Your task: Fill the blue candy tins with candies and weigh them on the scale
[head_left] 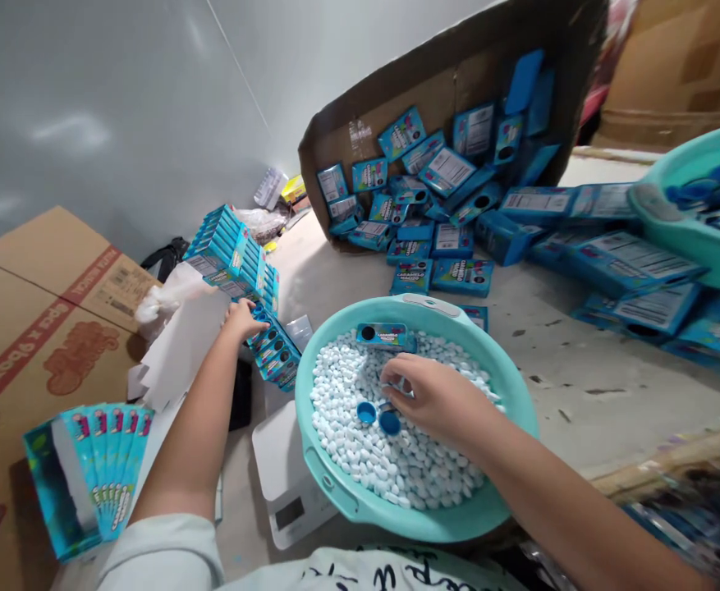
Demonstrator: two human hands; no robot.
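Right hand in basin, pinching white candies; left hand grasping blue boxes.

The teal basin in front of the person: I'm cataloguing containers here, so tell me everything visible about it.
The teal basin is round, looks like plastic, with a rim handle near and far. It sits upright on the table, partly over a white scale, holding white pellets, two blue caps and a small blue box. The right hand rests inside.
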